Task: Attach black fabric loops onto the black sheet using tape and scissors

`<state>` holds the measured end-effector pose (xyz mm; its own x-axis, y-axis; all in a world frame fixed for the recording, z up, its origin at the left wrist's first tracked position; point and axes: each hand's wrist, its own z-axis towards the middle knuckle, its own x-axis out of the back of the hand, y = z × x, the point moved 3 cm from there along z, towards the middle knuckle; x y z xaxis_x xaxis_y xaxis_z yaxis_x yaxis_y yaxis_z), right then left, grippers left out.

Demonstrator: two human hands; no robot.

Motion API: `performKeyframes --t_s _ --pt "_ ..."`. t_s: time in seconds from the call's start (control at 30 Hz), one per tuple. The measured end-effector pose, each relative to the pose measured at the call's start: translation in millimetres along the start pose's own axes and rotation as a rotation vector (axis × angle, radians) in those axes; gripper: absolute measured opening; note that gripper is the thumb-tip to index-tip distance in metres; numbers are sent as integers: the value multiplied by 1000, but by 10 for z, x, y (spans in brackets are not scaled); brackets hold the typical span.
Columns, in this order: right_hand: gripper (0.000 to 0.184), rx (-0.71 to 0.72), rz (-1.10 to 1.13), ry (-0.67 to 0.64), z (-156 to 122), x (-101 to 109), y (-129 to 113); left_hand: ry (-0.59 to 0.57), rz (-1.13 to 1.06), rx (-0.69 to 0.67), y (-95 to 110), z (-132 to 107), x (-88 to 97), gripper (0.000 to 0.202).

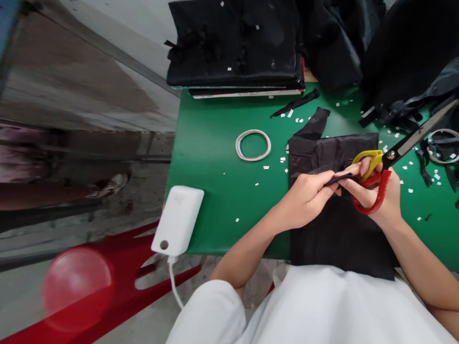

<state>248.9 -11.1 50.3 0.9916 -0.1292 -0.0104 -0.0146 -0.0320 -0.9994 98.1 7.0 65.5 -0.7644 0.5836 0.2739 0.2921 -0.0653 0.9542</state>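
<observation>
My left hand [311, 198] is closed, its thumb and fingers pinching a narrow folded strip of black fabric [337, 179]. My right hand [383, 196] grips the same strip at its other end. Hooked on that right hand is a pair of scissors [390, 155] with one yellow and one red handle loop, the dark blades pointing up and to the right, away from the cloth. Beneath both hands a larger piece of black fabric [337, 239] hangs over the table's front edge towards my lap. The fingertips partly cover the strip.
On the green table [215, 143] lie a roll of white tape [253, 145], a white power bank [178, 220] with a cable, and scattered white paper bits. Stacked black fabric [233, 43] stands at the back, more black cloth [405, 52] at right. A red chair [118, 267] is at left.
</observation>
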Motion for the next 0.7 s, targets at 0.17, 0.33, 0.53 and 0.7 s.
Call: performKeyframes --t_s 0.17,0.33,0.53,0.7 --pt "36 45 -7 -3 -8 72 44 134 -277 66 -116 1 54 32" --pt "36 93 -110 -155 -15 124 92 259 -701 51 -213 35 92 40" --pt "63 294 -553 -206 -45 63 22 402 -608 -42 -209 -21 108 38" --pt "59 478 -809 -216 -82 0 -21 486 -395 -120 -226 -107 111 39"
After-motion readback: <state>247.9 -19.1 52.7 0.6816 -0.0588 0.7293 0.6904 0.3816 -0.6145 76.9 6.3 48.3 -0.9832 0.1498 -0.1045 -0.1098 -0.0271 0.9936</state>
